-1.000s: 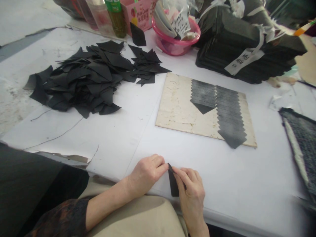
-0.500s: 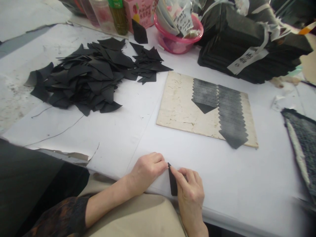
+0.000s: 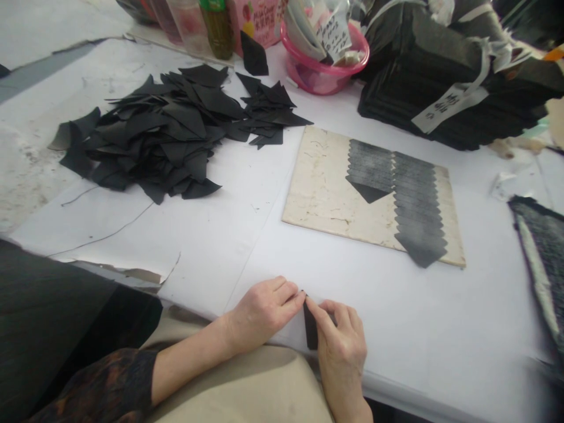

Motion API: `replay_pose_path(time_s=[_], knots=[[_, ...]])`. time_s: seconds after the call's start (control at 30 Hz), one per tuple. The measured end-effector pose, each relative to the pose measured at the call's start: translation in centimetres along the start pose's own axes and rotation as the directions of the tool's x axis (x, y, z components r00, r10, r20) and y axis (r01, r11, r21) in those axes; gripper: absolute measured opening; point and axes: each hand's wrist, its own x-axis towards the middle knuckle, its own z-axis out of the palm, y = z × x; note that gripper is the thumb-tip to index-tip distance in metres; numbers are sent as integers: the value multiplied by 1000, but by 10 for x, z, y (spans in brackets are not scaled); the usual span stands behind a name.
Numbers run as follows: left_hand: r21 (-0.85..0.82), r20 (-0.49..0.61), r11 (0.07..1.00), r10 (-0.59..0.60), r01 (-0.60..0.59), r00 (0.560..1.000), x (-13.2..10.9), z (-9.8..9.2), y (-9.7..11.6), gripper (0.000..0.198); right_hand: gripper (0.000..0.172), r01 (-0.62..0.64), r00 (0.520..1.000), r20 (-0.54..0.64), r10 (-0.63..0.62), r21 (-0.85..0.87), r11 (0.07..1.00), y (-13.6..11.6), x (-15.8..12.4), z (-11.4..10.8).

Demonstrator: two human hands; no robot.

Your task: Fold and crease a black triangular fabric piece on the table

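Near the table's front edge, my right hand (image 3: 341, 335) is closed on a black stack of pieces (image 3: 311, 330), thumb and fingers round its sides; how many pieces are in it I cannot tell. My left hand (image 3: 267, 308) is closed in a pinch, its thumb and fingertips at the top corner of that stack. Beyond the hands lies a beige board (image 3: 317, 200) with two overlapping rows of black pointed pieces, a shorter row (image 3: 370, 170) and a longer row (image 3: 418, 205) whose tip hangs past the near edge.
A loose heap of black pieces (image 3: 154, 132) spreads at the left, a smaller heap (image 3: 268, 111) beside it. Behind stand a pink basin (image 3: 324, 73), a green-capped bottle (image 3: 219, 32) and tied black stacks (image 3: 440, 76). Dark textured fabric (image 3: 541, 247) lies at right.
My left fingertips have shifted slightly right and closed in at the top corner of the black stack. My right hand keeps its hold. The whole view has shifted a little.
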Motion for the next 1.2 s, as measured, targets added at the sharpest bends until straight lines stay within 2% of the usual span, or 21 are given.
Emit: replay_pose_path(time_s=[0.6,0.7,0.8,1.03,1.2], knots=[[166,28,985,39,-43,999,5,-1,3,12,27,7,1000,1,-7,-33,999,-1,0,0],[201,38,978,47,-54,998,6,-1,4,13,26,-6,1000,-7,6,16,1000,0,0,-1],[224,41,972,59,-67,997,6,-1,3,13,24,-14,998,-66,21,105,994,1,-3,-3],[224,20,971,80,-82,997,6,-2,1,14,15,-53,995,-82,63,113,992,2,-10,-6],[217,46,969,112,-120,993,5,-4,-2,15,21,-39,995,-85,47,96,995,1,-7,-5]])
